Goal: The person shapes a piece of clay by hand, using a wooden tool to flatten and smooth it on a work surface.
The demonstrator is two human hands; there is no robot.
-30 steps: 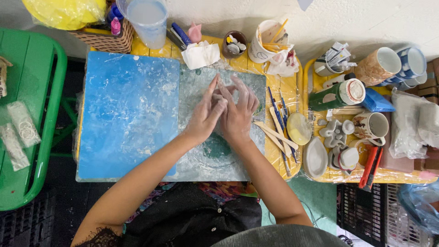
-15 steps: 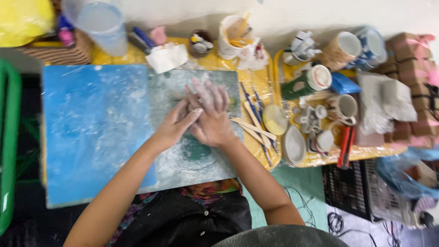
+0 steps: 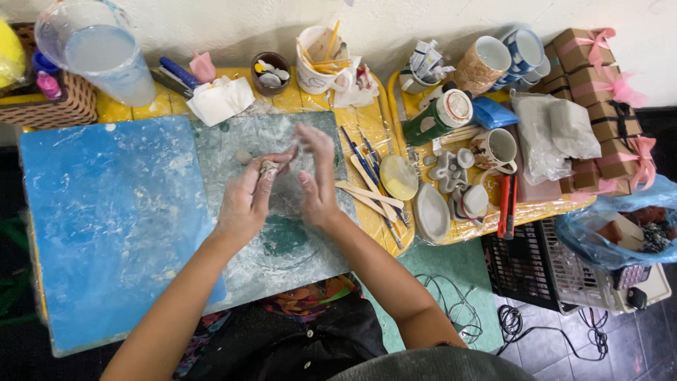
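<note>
My left hand (image 3: 247,197) pinches a small grey lump of clay (image 3: 269,168) between thumb and fingertips, above the grey-green mat (image 3: 282,247). My right hand (image 3: 317,176) is held up on its edge just right of the lump, fingers straight and together, the palm facing the left hand; nothing is in it. Both hands are dusted with pale clay. A second small clay ball (image 3: 243,156) lies on the mat just left of the left fingertips.
A blue board (image 3: 106,219) covers the table's left part. Wooden and blue-handled tools (image 3: 370,180) lie right of the mat. Behind stand a water jug (image 3: 102,53), a tool cup (image 3: 321,60) and a tissue (image 3: 220,100). A yellow tray (image 3: 451,236) at right holds mugs and clay pieces.
The hands had been pressed flat together on the mat; now they are lifted and apart, the left holding the clay lump. The camera view has shifted to the right.
</note>
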